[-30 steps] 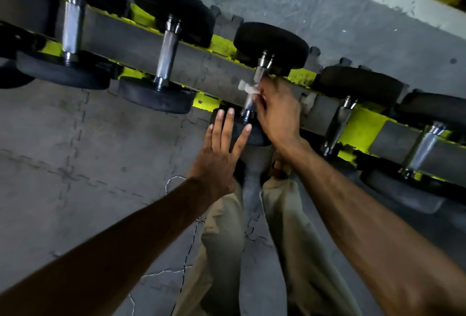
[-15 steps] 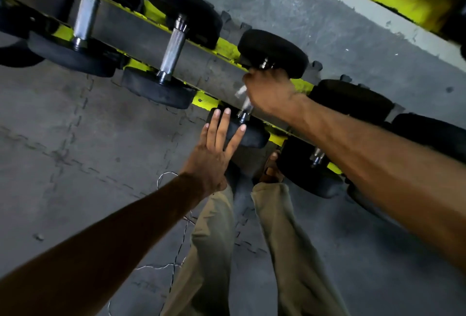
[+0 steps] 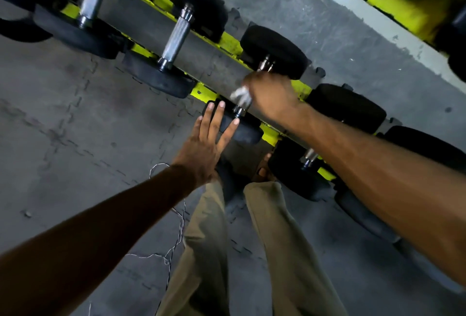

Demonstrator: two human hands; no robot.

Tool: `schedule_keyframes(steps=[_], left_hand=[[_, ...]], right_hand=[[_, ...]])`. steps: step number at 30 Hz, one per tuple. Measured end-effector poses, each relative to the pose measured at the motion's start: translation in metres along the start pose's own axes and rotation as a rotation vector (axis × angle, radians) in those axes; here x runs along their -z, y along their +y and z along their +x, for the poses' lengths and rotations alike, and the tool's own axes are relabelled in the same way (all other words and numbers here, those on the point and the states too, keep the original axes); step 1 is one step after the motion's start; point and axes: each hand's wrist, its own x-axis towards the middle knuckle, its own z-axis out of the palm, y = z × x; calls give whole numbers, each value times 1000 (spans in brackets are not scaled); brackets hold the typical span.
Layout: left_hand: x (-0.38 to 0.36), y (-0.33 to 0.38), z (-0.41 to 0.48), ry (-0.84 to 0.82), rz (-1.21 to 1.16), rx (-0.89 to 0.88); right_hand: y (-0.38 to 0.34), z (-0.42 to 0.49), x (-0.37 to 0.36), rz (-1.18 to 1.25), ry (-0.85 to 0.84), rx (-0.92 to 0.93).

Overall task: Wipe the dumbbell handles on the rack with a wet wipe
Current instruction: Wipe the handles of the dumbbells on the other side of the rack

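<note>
Fingers (image 3: 219,113) of the left hand (image 3: 201,149) lie straight and spread, their tips touching the near black head (image 3: 245,132) of the dumbbell (image 3: 274,50) being cleaned, holding nothing. The right hand (image 3: 273,96) is curled over the middle of that dumbbell's handle (image 3: 266,63), gripping a crumpled wet wipe (image 3: 240,95) against the chrome; only the collars at the two ends of the handle show past the knuckles. The dumbbell sits across the yellow rack (image 3: 203,92), with one head on the far side and one on the near side. The step in hand appears to be the wipe along this handle. To do it well, the person would probably keep the wipe wrapped round the bar rather than bunched on top, and twist the wrist while sliding from collar to collar, so that the underside, which cannot be seen from here, is covered too. The flat left hand on the near head looks well placed to stop the dumbbell rolling or shifting in its cradle, and light pressure should be enough. The wipe is small and wadded, so refolding it to a fresh face may help. To the left of this dumbbell a knurled handle (image 3: 176,35) stands bare, and to the right another handle (image 3: 309,156) shows under the right forearm; whether either has been wiped cannot be told.
</note>
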Motion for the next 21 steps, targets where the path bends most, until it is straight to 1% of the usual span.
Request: schedule_keyframes(steps=[2, 3, 4, 7, 8, 9, 12, 13, 14, 16, 19, 21], left_hand=[[-1, 1, 2, 6, -11, 6], [0, 2, 2, 6, -3, 11], [1, 2, 3, 5, 13, 17], [0, 4, 3, 51, 15, 38], [0, 5, 2, 66, 7, 44], [0, 6, 2, 65, 5, 45], [6, 5, 0, -2, -3, 24], [8, 3, -1, -6, -15, 10], [8, 1, -1, 10, -34, -11], [7, -3, -3, 80, -85, -60], [2, -8, -5, 184, -92, -129], [2, -10, -3, 218, -54, -206]], right_hand=[[-16, -12, -9, 140, -123, 188], [-16, -10, -7, 133, -153, 243], [-13, -3, 0, 102, -144, 242], [-1, 21, 11, 68, -141, 73], [-5, 24, 13, 85, -182, 34], [-12, 26, 13, 106, -235, 34], [-37, 28, 16, 238, -420, 56], [-40, 29, 14, 268, -442, 51], [-38, 28, 10, 276, -407, 50], [-31, 19, 0, 308, -271, 58], [-20, -10, -24, 453, -48, 78], [-16, -25, -40, 535, 92, 11]])
